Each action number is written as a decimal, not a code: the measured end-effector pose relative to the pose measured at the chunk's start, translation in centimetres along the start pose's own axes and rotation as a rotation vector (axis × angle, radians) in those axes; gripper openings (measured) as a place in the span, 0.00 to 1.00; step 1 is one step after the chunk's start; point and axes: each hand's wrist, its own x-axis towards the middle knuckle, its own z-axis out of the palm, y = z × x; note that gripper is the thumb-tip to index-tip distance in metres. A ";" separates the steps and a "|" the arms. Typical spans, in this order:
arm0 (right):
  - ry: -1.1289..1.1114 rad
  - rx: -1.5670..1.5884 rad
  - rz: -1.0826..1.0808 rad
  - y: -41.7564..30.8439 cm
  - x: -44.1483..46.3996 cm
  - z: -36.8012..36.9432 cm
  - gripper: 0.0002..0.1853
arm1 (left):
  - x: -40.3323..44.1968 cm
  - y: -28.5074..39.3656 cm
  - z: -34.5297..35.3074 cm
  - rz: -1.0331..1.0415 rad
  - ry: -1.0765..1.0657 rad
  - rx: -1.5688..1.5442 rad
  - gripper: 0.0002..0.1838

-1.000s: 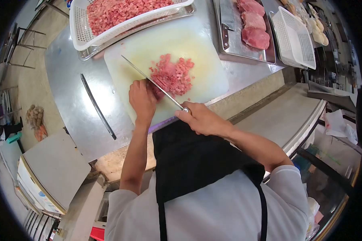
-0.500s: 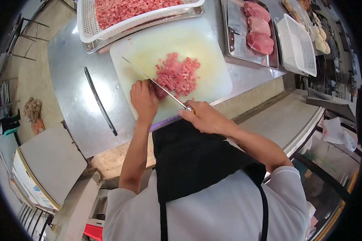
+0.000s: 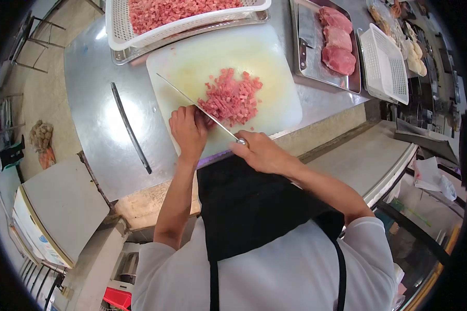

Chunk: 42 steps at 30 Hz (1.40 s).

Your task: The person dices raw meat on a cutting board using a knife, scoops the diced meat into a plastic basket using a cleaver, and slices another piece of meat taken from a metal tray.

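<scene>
My right hand (image 3: pixel 262 152) is closed round the handle of a long knife (image 3: pixel 197 106), whose thin blade points up and left across the cutting board (image 3: pixel 166 57). Just left of the blade, the curled fingers of my left hand (image 3: pixel 188 132) press on a piece of raw meat (image 3: pixel 209 121). Most of that piece is hidden by the fingers and the blade. Diced meat (image 3: pixel 234 98) lies in a loose heap on the board, directly right of the blade.
A white basket (image 3: pixel 192 23) of diced meat stands beyond the board. At the back right, a metal tray (image 3: pixel 316 78) holds three meat pieces (image 3: pixel 338 44) and a cleaver (image 3: pixel 303 54). Beside it sits another white basket (image 3: pixel 384 62). A dark strip (image 3: pixel 129 127) lies on the metal table (image 3: pixel 88 103).
The knife and both hands have shifted slightly left relative to the board. Less of the meat piece by my left fingers shows now. The whole view has drifted a little.
</scene>
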 end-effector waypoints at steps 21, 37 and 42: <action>-0.051 0.011 0.015 -1.6 5.0 0.7 0.26 | -0.9 -0.4 -2.0 0.054 -0.009 -0.153 0.09; -0.070 0.037 -0.036 -1.8 5.0 0.9 0.28 | -1.4 -1.0 -3.1 0.102 -0.036 -0.166 0.11; -0.087 -0.041 -0.048 -1.4 2.7 0.9 0.29 | -1.7 -1.7 -3.8 0.059 -0.104 -0.216 0.10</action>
